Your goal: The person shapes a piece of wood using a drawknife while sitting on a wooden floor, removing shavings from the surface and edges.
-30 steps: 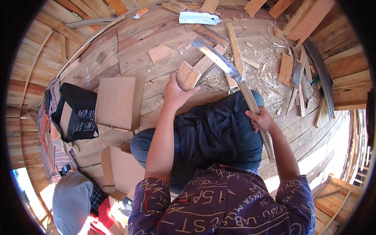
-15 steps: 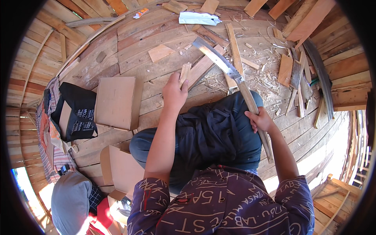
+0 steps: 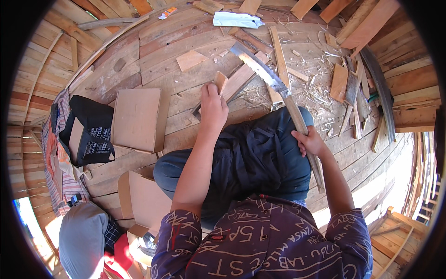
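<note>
My right hand (image 3: pixel 308 141) is closed round the long wooden handle of a pruning saw (image 3: pixel 261 69) beside my right knee. Its curved, toothed blade slants up and to the left over the floor. In my left hand (image 3: pixel 214 108), in front of my left knee, is a short wood block (image 3: pixel 220 82); my fingers wrap its near part and hide it. Just beyond that hand a longer plank (image 3: pixel 244 79) lies on the floor, partly covered by the hand and the saw blade.
Wood shavings (image 3: pixel 309 100) and offcuts litter the floor ahead and to the right. A closed cardboard box (image 3: pixel 136 120) and a black bag (image 3: pixel 93 135) stand at the left. An opened carton (image 3: pixel 146 200) sits by my left thigh. A white packet (image 3: pixel 238 20) lies far ahead.
My left hand has turned over, so its back now faces up and the wood block shows a broader face. The right hand and the saw have barely moved.
</note>
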`<state>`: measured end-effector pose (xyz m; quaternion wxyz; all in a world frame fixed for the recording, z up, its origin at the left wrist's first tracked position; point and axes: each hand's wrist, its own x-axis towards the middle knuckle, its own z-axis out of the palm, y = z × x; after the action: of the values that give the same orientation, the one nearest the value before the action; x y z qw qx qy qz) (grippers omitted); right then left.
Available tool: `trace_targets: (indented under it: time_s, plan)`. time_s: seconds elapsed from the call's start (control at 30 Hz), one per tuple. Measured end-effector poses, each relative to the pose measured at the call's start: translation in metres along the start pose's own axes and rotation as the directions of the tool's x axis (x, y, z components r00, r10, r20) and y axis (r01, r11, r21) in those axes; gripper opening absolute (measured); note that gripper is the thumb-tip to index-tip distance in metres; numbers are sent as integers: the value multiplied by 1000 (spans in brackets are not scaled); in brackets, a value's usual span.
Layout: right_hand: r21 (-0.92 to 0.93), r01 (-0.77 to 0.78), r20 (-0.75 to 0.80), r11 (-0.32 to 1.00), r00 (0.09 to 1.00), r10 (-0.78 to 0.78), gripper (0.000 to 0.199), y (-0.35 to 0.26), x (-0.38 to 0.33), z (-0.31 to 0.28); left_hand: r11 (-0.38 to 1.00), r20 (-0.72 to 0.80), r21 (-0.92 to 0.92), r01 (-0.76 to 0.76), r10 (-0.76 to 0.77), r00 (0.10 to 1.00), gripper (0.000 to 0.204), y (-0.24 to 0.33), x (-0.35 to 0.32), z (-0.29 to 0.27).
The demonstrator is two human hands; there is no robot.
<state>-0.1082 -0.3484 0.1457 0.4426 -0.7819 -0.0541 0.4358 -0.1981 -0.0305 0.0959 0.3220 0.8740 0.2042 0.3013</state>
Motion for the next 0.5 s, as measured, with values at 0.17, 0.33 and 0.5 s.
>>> trace_targets:
  time_s: [0.17,0.33,0.5]
  plan:
    - [-7,1,-11,1000,1000,-1,40,0,0,0,998,35,-22,62,-61,998,25,3,-1,0]
    - [1,8,-6,1000,1000,-8,38,1,-1,0,976,113,-148,159,-143,983,23,-7,0,5]
    - [-2,-1,-2,1000,1000,1,38,0,0,1,490,395,-719,493,-296,870,33,-15,4,5]
